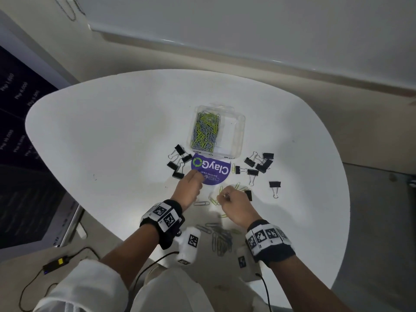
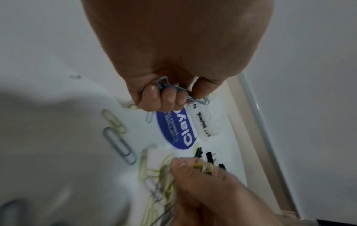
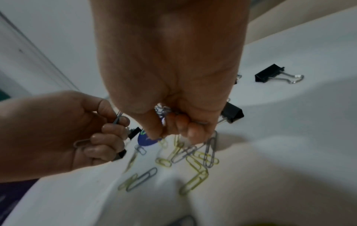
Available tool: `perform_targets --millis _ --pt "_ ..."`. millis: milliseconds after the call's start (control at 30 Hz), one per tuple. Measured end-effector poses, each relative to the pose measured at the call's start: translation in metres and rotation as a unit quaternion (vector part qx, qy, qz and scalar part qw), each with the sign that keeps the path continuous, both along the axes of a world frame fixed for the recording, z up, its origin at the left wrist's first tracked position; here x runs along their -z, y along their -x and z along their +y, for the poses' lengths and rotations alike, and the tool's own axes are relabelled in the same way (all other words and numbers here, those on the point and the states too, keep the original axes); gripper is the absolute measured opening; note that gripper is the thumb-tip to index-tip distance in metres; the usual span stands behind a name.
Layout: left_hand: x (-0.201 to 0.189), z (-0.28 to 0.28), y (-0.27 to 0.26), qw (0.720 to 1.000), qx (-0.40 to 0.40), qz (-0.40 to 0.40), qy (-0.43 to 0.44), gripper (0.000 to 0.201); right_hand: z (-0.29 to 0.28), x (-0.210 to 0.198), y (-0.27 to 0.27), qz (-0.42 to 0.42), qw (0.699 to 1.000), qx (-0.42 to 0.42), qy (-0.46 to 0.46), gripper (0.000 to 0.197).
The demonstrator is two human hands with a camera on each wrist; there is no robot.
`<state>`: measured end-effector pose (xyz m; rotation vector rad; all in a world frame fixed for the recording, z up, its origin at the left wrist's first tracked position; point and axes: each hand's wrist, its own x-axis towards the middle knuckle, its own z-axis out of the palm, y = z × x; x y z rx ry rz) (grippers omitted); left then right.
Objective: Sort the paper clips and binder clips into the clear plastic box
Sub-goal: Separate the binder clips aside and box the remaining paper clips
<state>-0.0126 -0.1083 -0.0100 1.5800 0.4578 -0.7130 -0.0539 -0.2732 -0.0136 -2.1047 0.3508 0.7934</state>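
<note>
**Obs:** Loose paper clips (image 1: 219, 240) lie nearest, at the tabletop (image 1: 112, 131) edge between the wrists, grey and yellow-green mixed. Right hand (image 1: 234, 202) is curled around a small bunch of them; the right wrist view shows wire loops hanging below the fingers (image 3: 193, 130). Left hand (image 1: 188, 188) pinches a few grey clips in bent fingers (image 2: 168, 97).

**Check:** Handling?

**Obs:** Judged light, thin, springy wire, slick on a smooth top, and prone to tangling and trailing extras. Best pinched flat across the loops or scooped in bunches. Binder clips (image 1: 179, 163) are stiffer and bulkier; take them by the black body, since the wire handles swing. Two groups flank the box, with strays near the right hand.

**Check:** Destination?

**Obs:** Clear plastic box (image 1: 238, 131) sits beyond the hands. Its left compartment holds a pile of paper clips; the right compartment looks empty.

**Check:** Writing?

**Obs:** Purple sticker (image 1: 211, 168) reads "ClayGo", upside-down to the wearer, with smaller "panties clean" beneath. The box label, in the left wrist view, reads "PAPER CL…", then blurs out.
</note>
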Motion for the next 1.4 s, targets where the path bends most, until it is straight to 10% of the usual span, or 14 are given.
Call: perform_targets --millis 333,700,1133,1400 --pt "-0.029 -0.015 -0.122 0.985 0.03 -0.105 -0.131 0.026 0.009 -0.054 -0.062 0.011 0.937 0.231 -0.262 0.022" --pt "-0.027 0.0 -0.111 0.954 0.044 -0.228 -0.191 0.025 0.037 -0.046 -0.171 -0.035 0.952 0.236 -0.193 0.008" --pt "-0.017 0.021 -0.066 0.952 0.069 -0.239 -0.176 0.028 0.035 -0.043 -0.153 -0.143 0.986 0.08 -0.043 0.034" --pt "0.0 0.014 -0.035 0.837 0.267 -0.363 -0.309 0.032 -0.011 -0.02 -0.104 -0.206 0.973 0.086 0.061 0.033"
